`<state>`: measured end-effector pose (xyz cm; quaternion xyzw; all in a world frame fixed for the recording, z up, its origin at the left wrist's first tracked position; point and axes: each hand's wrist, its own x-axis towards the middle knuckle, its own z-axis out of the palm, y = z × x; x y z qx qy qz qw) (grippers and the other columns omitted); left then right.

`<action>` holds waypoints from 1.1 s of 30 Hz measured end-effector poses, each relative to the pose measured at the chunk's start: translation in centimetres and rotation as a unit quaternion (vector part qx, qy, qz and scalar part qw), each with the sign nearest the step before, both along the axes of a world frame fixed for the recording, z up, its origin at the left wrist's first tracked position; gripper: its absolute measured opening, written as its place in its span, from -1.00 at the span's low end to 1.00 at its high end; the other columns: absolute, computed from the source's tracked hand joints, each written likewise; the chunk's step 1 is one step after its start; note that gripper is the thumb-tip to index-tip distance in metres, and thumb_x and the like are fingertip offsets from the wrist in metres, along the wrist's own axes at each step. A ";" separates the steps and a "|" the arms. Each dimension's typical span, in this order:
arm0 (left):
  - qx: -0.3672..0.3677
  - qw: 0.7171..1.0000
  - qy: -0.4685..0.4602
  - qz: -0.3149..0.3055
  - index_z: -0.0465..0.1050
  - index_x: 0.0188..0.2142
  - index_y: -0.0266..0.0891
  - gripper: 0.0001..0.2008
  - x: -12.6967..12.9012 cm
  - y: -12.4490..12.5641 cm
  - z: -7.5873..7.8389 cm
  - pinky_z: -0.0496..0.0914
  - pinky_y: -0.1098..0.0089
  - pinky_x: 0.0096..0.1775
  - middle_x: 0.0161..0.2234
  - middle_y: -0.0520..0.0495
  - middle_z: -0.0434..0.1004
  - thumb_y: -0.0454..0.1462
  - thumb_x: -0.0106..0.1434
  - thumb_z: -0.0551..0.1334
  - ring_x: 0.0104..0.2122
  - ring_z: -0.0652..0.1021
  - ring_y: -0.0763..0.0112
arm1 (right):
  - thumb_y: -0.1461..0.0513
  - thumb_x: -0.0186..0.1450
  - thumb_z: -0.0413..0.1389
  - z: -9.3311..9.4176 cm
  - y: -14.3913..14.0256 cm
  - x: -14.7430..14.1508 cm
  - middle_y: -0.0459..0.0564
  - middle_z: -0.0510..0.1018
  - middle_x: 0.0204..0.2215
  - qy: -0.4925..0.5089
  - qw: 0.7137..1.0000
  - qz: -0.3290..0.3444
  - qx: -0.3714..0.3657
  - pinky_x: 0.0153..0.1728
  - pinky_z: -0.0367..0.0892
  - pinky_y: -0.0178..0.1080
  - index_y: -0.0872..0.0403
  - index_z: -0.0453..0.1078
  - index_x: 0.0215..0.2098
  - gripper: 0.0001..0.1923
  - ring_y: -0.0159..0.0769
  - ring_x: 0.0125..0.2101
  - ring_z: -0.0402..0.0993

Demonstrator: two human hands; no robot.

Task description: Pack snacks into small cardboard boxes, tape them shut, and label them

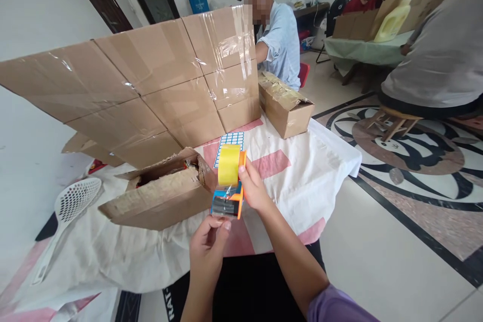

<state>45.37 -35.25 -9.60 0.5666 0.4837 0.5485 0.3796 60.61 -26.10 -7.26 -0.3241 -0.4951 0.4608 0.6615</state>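
Tape dispenser at frame centre sits gripped in the right hand, left hand fingers pinching its tape end, while the cardboard box left of it lies open, unsealed.

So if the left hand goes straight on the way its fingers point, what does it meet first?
Probably the tape dispenser: the left hand points up and away at the dispenser's lower end, and its fingers already seem to touch the clear tape there.

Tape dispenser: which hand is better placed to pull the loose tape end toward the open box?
Left, probably. The left hand pinches at the clear tape end below the tape dispenser and sits nearer the open box. The right hand is busy gripping the dispenser's side, steadying it.
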 end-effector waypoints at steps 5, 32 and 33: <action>-0.041 0.999 -0.024 -0.018 0.47 -0.50 -0.22 -0.75 0.1 -0.7 0.4 0.50 0.40 -0.28 -0.48 -0.03 0.61 -0.18 0.18 0.43 -0.41 0.60 0.35 | -0.15 0.47 -0.08 -1.3 0.3 0.7 0.00 0.56 -0.19 -0.043 0.998 0.001 0.047 -0.14 0.41 -0.15 -0.02 0.44 0.05 -0.51 -0.15 -0.21 0.48; -0.224 0.964 -0.127 -0.060 0.61 -0.52 -0.26 -0.62 -0.1 -1.1 6.5 0.29 0.54 -0.62 -0.64 0.01 0.46 0.02 -0.05 0.54 -0.68 0.39 0.55 | -0.06 0.48 -0.17 -2.6 1.1 3.7 -0.01 0.39 -0.41 -0.174 0.947 -0.203 0.181 -0.37 0.31 -0.10 0.00 0.32 -0.21 -0.60 -0.15 -0.42 0.35; -0.222 0.965 -0.127 -0.063 0.61 -0.52 -0.25 -0.62 -0.1 -1.2 6.8 0.28 0.55 -0.62 -0.65 0.02 0.45 0.02 -0.05 0.54 -0.68 0.38 0.56 | -0.07 0.48 -0.18 -2.7 1.1 3.7 0.00 0.39 -0.40 -0.181 0.942 -0.213 0.186 -0.36 0.32 -0.09 0.00 0.32 -0.21 -0.59 -0.15 -0.42 0.35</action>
